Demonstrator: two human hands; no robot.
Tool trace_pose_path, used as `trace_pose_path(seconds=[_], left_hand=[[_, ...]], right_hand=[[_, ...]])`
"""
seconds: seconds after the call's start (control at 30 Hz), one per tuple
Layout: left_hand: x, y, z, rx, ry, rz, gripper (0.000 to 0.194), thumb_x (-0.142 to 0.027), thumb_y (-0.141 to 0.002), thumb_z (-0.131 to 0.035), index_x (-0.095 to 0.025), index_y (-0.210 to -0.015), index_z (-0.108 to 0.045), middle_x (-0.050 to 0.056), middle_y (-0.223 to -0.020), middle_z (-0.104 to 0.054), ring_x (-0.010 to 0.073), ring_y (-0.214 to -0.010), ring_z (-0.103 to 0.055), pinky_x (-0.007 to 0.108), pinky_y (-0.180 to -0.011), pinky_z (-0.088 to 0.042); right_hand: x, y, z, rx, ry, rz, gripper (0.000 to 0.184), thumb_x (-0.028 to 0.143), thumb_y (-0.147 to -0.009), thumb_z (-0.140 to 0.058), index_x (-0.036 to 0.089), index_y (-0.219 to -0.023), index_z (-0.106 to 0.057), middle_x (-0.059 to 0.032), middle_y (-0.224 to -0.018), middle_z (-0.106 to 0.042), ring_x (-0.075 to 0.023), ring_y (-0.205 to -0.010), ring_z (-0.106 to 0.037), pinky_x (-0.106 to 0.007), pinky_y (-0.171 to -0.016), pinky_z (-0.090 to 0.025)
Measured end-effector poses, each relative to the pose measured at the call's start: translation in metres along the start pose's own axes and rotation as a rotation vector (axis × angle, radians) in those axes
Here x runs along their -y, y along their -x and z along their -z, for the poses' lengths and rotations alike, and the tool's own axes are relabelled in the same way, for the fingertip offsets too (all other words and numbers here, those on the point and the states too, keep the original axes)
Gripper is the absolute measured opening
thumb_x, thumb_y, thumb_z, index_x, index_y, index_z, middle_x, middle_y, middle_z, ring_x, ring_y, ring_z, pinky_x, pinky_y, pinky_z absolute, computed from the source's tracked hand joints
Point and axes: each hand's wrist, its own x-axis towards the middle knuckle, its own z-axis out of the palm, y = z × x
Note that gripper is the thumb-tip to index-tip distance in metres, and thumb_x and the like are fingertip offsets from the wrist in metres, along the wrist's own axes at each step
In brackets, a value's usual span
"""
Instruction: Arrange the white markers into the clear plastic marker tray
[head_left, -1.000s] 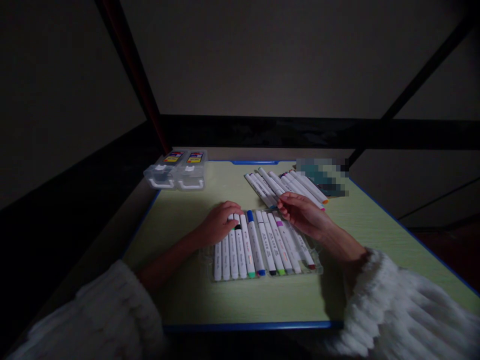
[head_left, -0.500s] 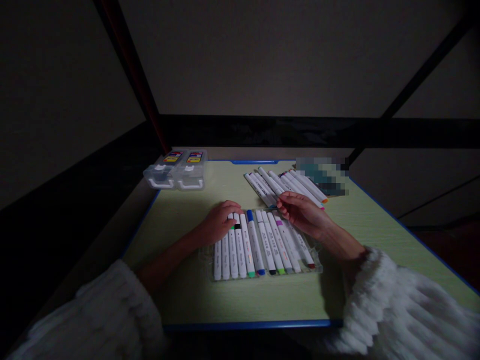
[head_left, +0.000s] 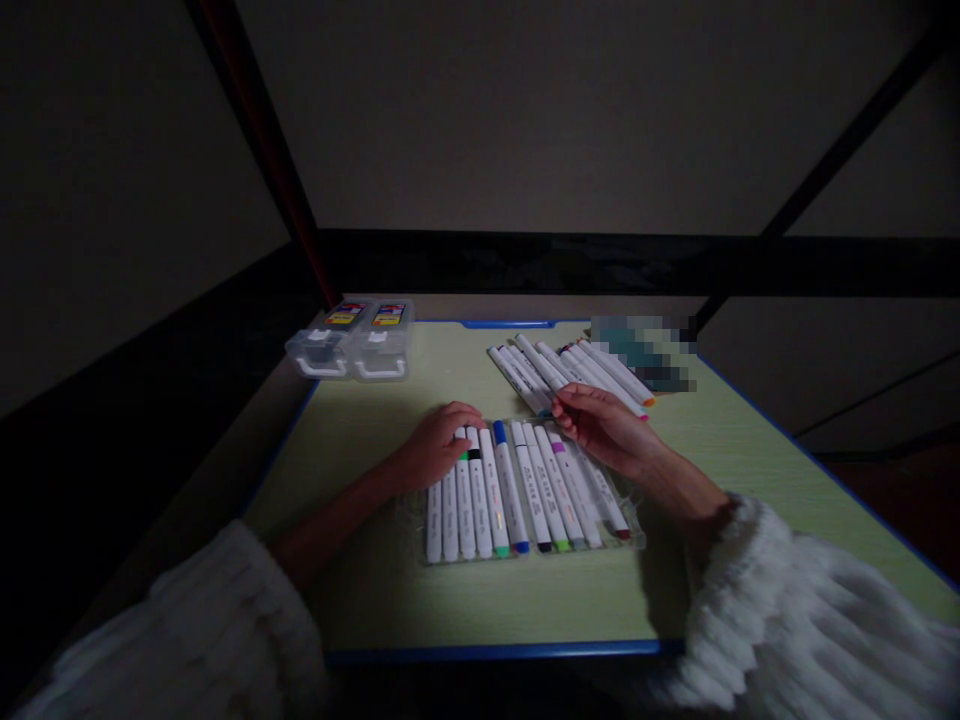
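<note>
White markers (head_left: 491, 500) with coloured ends lie side by side in a clear plastic tray (head_left: 637, 535). My left hand (head_left: 442, 440) rests over the upper ends of the leftmost markers, thumb and fingers apart, touching the caps; part of those markers is hidden beneath it. Above the tray's upper right corner, my right hand (head_left: 604, 430) is closed in a pinch at the lower end of a white marker (head_left: 538, 362), which slants up and to the left over the loose pile. Its fingertips partly cover that marker's end.
More loose markers (head_left: 611, 370) lie behind the tray. Two clear cases (head_left: 382, 350) with white handles stand at the table's back left corner. A blurred dark-green item (head_left: 637, 350) lies at the back right. The pale table (head_left: 480, 605) has a blue edge.
Almost nothing differs. Both hands keep the same places, and the markers in the tray have shifted at most very slightly.
</note>
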Motion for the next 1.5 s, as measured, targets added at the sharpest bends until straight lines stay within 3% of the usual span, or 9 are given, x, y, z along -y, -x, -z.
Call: trace_pose_path(seconds=[0.43,1.07,1.27,1.5], left_hand=[[0.004,0.002,-0.003,0.012,-0.123,-0.016,0.031,-0.008,-0.074,-0.04,-0.013,-0.098,-0.059,0.009,-0.11,-0.053,0.0192,-0.106,-0.047,0.038,-0.097,-0.035],[-0.008,0.0,0.008,-0.114,0.157,0.007,0.014,-0.018,-0.071,-0.049,-0.015,-0.082,-0.056,0.007,-0.096,-0.059,0.0181,-0.094,-0.055,0.035,-0.087,-0.041],[-0.016,-0.001,0.012,-0.134,0.2,0.139,0.012,-0.022,-0.07,-0.051,-0.015,-0.078,-0.057,0.004,-0.08,-0.064,0.0164,-0.079,-0.059,0.031,-0.076,-0.045],[-0.017,-0.002,0.014,-0.132,0.327,0.195,0.011,-0.023,-0.067,-0.055,-0.014,-0.073,-0.054,0.003,-0.073,-0.064,0.015,-0.07,-0.06,0.027,-0.065,-0.044]], right_hand=[[-0.004,-0.001,-0.001,0.002,0.046,0.018,0.011,0.019,-0.07,-0.066,0.016,-0.063,-0.057,0.0014,-0.059,-0.058,-0.0054,-0.048,-0.049,-0.018,-0.046,-0.04],[-0.008,-0.002,-0.01,0.018,0.107,0.059,0.017,0.024,-0.061,-0.071,0.014,-0.062,-0.058,0.0008,-0.058,-0.061,-0.0036,-0.049,-0.048,-0.014,-0.046,-0.036],[-0.006,-0.001,-0.01,-0.007,0.143,0.075,0.017,0.025,-0.061,-0.07,0.014,-0.063,-0.058,0.0004,-0.06,-0.06,-0.0042,-0.05,-0.047,-0.016,-0.047,-0.036],[0.008,0.002,-0.002,-0.114,0.306,0.181,0.014,0.026,-0.064,-0.067,0.015,-0.066,-0.058,0.0029,-0.06,-0.054,-0.0043,-0.047,-0.042,-0.019,-0.044,-0.031]])
